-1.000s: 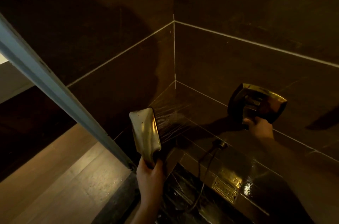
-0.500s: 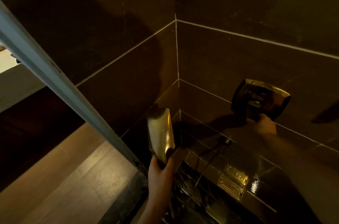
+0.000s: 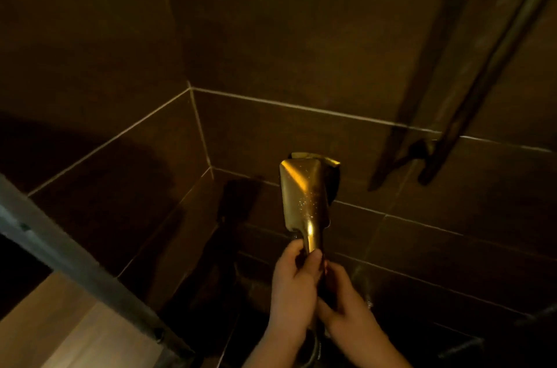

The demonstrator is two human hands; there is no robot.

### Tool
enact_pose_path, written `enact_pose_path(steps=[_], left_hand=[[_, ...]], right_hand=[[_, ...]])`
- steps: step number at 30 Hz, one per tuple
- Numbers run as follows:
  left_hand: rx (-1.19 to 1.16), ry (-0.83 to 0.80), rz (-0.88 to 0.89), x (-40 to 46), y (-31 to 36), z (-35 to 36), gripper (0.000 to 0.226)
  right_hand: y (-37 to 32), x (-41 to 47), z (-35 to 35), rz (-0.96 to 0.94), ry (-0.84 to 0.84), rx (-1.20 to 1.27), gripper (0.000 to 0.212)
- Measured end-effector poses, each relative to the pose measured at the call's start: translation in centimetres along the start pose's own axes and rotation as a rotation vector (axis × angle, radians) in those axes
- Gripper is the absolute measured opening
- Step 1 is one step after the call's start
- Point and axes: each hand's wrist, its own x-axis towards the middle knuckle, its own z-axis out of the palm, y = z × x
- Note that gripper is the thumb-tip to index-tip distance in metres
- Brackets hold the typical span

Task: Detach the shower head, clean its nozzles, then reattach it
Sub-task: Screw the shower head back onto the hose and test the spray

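A shiny metal hand shower head [image 3: 303, 193] stands upright in front of the dark tiled wall, its back toward me and speckled with water drops. My left hand [image 3: 294, 286] grips its handle from the left. My right hand [image 3: 346, 304] holds the lower handle from the right, close against the left hand. The wall valve plate [image 3: 331, 167] is mostly hidden behind the head. The hose [image 3: 313, 349] drops from the handle between my wrists.
A vertical slide rail [image 3: 470, 90] with a bracket [image 3: 422, 147] runs up the right wall. The shower door frame [image 3: 69, 259] cuts across the lower left, with a light wooden floor [image 3: 60, 331] beyond it. Dark tiles meet in a corner at centre left.
My right hand has left the wall valve and joined the left on the handle. The shower head has moved right, in front of the valve. The view has tilted up and right.
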Motion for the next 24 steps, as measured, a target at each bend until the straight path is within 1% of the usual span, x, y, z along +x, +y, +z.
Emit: enact_pose_path(steps=[2, 6, 9, 11, 13, 15, 16, 18, 21, 24], left_hand=[[0.068, -0.084, 0.065, -1.2, 1.4, 2.5, 0.015], [0.23, -0.323, 0.218, -3.7, 5.3, 7.9, 0.015], [0.381, -0.479, 0.379, -5.1, 8.8, 11.2, 0.013], [0.482, -0.523, 0.516, -5.5, 11.8, 13.3, 0.011], [0.585, -0.471, 0.721, -5.0, 15.2, 14.8, 0.011], [0.635, -0.391, 0.931, -4.3, 19.6, 16.0, 0.008], [0.644, -0.355, 1.022, -3.8, 21.9, 16.3, 0.009], [0.691, -0.266, 1.157, -2.6, 26.7, 16.8, 0.02], [0.802, -0.049, 1.292, -0.3, 33.4, 17.4, 0.038], [0.923, 0.092, 1.275, 2.1, 38.0, 17.6, 0.052]], right_hand=[[-0.8, -1.7, -2.3, -0.041, 0.08, 0.007, 0.052], [-3.0, -5.6, -7.0, -0.126, 0.291, 0.052, 0.043], [-4.5, -8.1, -10.3, -0.157, 0.44, 0.094, 0.045], [-5.6, -9.6, -12.9, -0.16, 0.531, 0.083, 0.043], [-6.8, -10.8, -15.6, -0.16, 0.606, 0.064, 0.039], [-8.2, -12.0, -18.5, -0.149, 0.671, 0.076, 0.034], [-8.9, -12.5, -20.0, -0.142, 0.697, 0.079, 0.031], [-10.7, -13.4, -22.9, -0.146, 0.741, 0.069, 0.024], [-14.6, -14.5, -26.9, -0.178, 0.791, 0.063, 0.015], [-19.0, -14.5, -30.0, -0.239, 0.898, -0.003, 0.01]])
